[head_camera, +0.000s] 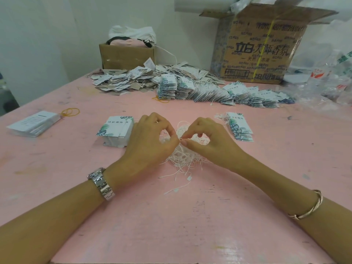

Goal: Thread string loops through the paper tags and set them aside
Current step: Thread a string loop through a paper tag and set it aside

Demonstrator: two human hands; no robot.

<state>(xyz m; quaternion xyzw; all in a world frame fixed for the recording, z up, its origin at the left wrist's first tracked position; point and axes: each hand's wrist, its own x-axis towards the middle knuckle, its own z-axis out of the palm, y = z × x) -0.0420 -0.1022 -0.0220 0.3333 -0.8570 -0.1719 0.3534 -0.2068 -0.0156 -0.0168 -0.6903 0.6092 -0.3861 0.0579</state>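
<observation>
A pink, scuffed desk fills the view under soft, even light. Plain white walls meet at 12 o'clock. A small cardboard box stands at 11 o'clock, a large printed one at 1 o'clock.

The left hand and right hand cover the middle of the strings; whether they pinch one strand or several is too fine to tell. Both forearms run off the frame. The bags are cut by the right edge. Print on the tags is unreadable.
</observation>
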